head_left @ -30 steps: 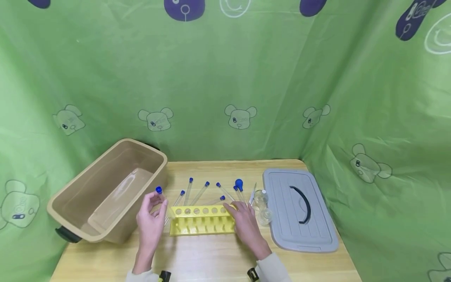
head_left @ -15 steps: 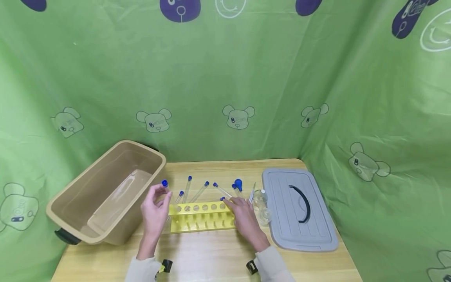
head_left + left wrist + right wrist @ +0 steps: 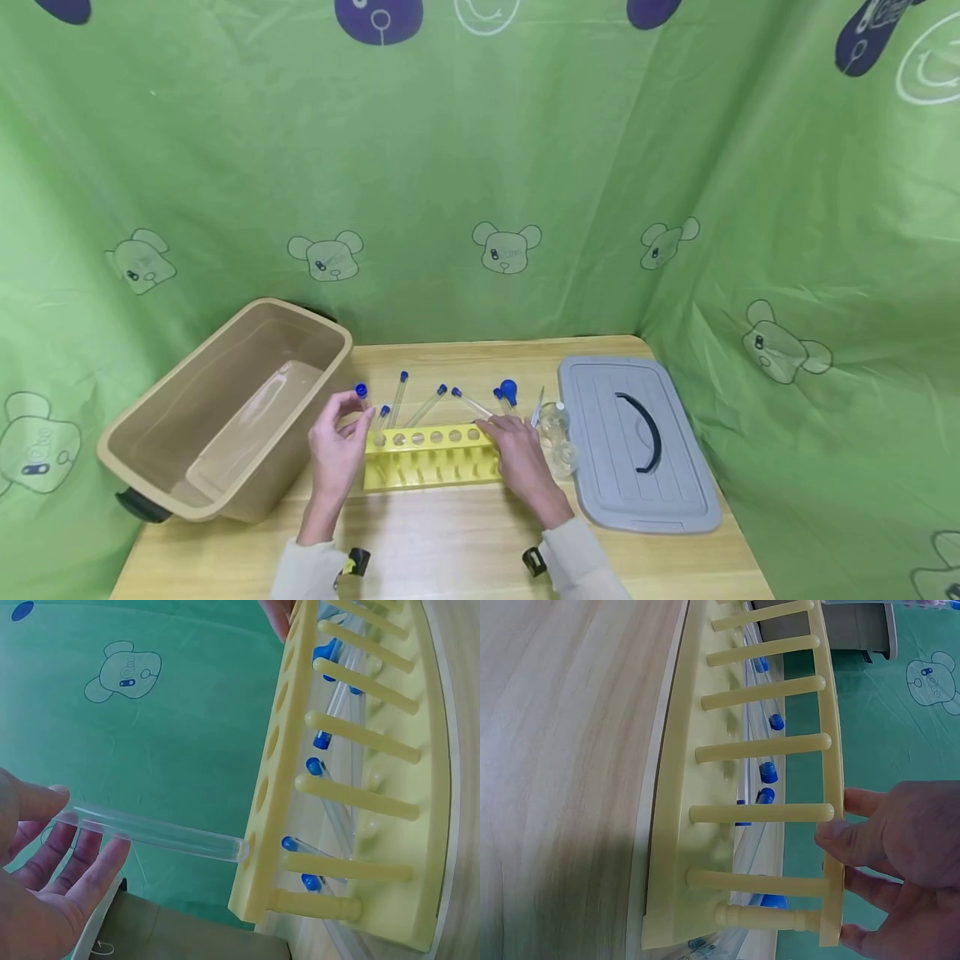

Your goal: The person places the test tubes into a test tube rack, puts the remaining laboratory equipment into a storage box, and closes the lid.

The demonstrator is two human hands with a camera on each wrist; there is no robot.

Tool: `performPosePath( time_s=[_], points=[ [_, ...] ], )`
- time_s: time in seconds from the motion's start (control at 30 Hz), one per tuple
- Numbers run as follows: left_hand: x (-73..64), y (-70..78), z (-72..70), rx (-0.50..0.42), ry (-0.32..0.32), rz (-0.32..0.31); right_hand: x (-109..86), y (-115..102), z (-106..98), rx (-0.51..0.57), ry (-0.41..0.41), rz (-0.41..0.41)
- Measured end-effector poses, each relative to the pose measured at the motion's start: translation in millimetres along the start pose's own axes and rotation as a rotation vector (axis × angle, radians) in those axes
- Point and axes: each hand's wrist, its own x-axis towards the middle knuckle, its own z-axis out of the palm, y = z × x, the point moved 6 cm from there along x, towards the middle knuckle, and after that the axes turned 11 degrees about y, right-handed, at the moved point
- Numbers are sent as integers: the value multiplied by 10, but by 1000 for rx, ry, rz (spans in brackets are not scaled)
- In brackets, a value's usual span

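We see the left hand [image 3: 335, 450] raised at the left end of a yellow plastic test-tube rack [image 3: 427, 451], its forearm rising from below and leaning slightly inward. Its thumb and bent fingers pinch the upper part of a clear test tube [image 3: 169, 834]; the tube's round blue cap [image 3: 362, 390] shows just above the fingertips. From those fingers the tube runs down nearly upright, roughly in line with the rack's pegs, and its rounded bottom meets the end hole of the top plate; we cannot tell whether it has entered.

The right hand [image 3: 519, 458] slants inward from the lower right and grasps the rack's opposite end. In the right wrist view we find its thumb pressed on the near edge of the top plate, with the other fingers spread along the far side. The rack stands upright between the two hands.

Past the fingertips of both hands, behind the rack, we see blue-capped clear tubes [image 3: 427, 406] lying at various angles. Just beyond the right fingers is a blue rubber bulb [image 3: 508, 392], and clear round vessels [image 3: 555, 425] sit just outside them. Farther out from that hand lies a grey ribbed plastic lid [image 3: 603, 454] with a black handle.
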Motion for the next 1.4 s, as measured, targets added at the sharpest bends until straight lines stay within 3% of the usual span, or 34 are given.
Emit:
performPosePath(
  time_s=[0.17, 0.27, 0.5, 0.57, 1.0, 1.4],
  points=[
    [7, 202, 31, -7, -28, 2, 20, 9, -4, 2, 16, 4],
    [0, 170, 46, -1, -38, -1, 19, 14, 2, 5, 19, 7],
    [-62, -276, 77, 14, -36, -29, 7, 13, 7, 15, 26, 11],
    [-80, -347, 77, 9, -39, -36, 6, 14, 4, 19, 25, 14],
    [-170, -532, 104, 45, -73, -39, 25, 37, 13, 5, 8, 18],
    [-246, -672, 141, 115, -91, -87, 16, 52, 31, 12, 24, 23]
  ],
)
